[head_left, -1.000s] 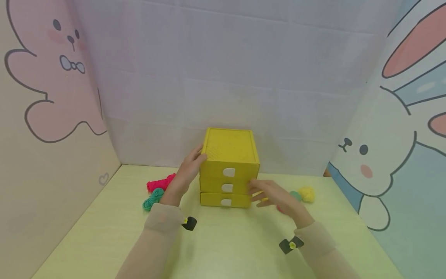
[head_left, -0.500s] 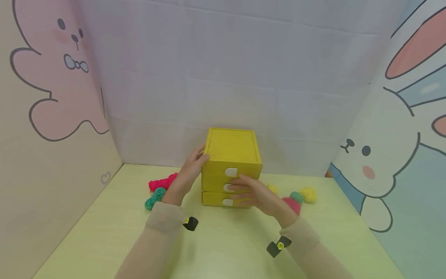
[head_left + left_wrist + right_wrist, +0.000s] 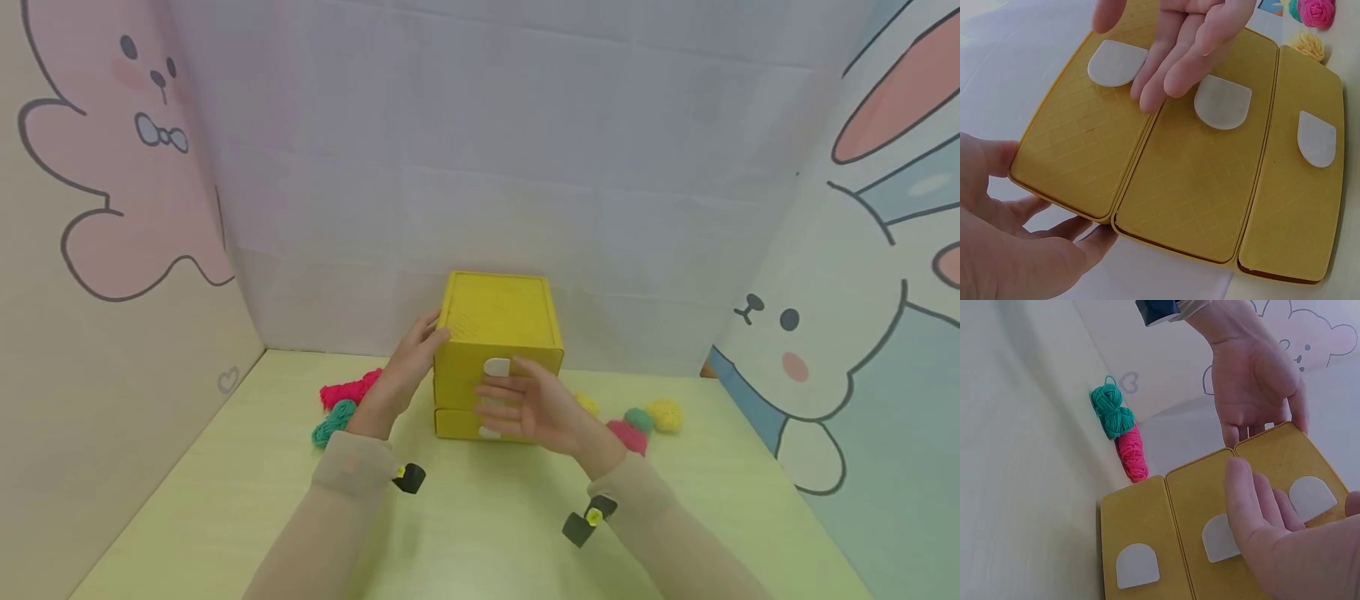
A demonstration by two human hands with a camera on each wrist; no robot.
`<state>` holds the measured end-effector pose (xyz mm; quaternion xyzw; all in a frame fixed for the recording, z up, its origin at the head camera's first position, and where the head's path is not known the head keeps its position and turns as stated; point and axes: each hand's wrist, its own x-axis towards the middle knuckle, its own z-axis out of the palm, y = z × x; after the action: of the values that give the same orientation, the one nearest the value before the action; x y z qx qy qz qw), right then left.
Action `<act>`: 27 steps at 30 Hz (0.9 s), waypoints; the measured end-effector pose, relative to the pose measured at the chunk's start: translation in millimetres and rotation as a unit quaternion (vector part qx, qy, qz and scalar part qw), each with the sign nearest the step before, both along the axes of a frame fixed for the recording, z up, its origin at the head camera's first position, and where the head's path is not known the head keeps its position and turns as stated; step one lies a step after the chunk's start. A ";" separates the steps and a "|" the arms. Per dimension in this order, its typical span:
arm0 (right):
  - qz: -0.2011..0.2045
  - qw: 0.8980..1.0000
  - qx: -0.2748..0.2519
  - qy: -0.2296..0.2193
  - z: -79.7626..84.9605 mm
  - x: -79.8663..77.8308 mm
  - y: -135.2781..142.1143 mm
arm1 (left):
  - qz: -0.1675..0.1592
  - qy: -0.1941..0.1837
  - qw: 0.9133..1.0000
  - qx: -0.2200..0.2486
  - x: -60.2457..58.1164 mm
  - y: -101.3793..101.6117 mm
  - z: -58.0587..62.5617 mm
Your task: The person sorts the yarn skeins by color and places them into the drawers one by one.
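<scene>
A yellow three-drawer box [image 3: 498,308] stands against the back wall, each drawer front bearing a white tab. My left hand [image 3: 405,367] rests against its left side, thumb at the top front corner and fingers along the side, as the left wrist view shows. My right hand [image 3: 536,408] is in front of the drawer fronts, palm turned left, fingers loosely extended and holding nothing. In the left wrist view its fingertips overlap the area between the top tab [image 3: 1116,62] and the middle tab [image 3: 1222,103]. All drawers look pushed in.
Left of the box lie a red yarn skein [image 3: 348,393] and a green yarn skein [image 3: 333,423]. To its right are a pink yarn ball [image 3: 628,437], a green ball [image 3: 638,419] and yellow yarn [image 3: 664,415]. Cartoon-printed walls enclose the table [image 3: 247,492].
My right hand has moved left from the box's right edge to in front of the tabs, turning its palm leftward. My left hand stays at the box's left side.
</scene>
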<state>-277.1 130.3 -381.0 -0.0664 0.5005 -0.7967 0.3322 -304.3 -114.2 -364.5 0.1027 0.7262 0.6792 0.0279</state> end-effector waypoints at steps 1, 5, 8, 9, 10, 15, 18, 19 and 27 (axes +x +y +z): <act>-0.004 1.000 0.000 -0.004 0.1 -0.3 -0.8 | 0.000 0.000 1.000 0.001 0.1 -0.3 0.2; -0.013 1.000 0.006 -0.014 0.5 -1.7 -3.9 | -0.002 0.001 1.000 0.003 0.5 -0.8 0.5; -0.023 0.999 0.013 -0.023 1.2 -2.3 -6.1 | 0.000 -0.002 1.000 0.002 1.0 -0.7 1.4; -0.027 0.999 0.015 -0.025 1.3 -2.5 -6.8 | 0.001 -0.004 1.000 0.001 1.1 -0.7 1.7; -0.030 0.999 0.016 -0.027 1.4 -2.7 -7.5 | 0.001 -0.005 1.000 0.000 1.1 -0.6 2.1; -0.050 0.998 0.021 -0.029 0.8 -3.1 -11.2 | 0.005 -0.013 1.000 0.003 -0.8 -0.5 3.7; -0.057 0.998 0.023 -0.021 -1.1 -3.4 -12.2 | 0.011 -0.021 1.000 0.008 -2.3 -0.2 4.6; -0.059 0.998 0.025 -0.018 -1.8 -3.6 -12.2 | 0.012 -0.022 1.000 0.009 -2.7 -0.2 5.0; -0.066 0.997 0.045 0.016 -6.2 -4.9 -11.3 | 0.036 -0.035 0.999 0.010 -2.5 2.5 9.2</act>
<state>-282.0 119.0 -387.1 -0.0311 0.5448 -0.7922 0.2733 -306.8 -111.7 -355.3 0.0531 0.7211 0.6903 0.0278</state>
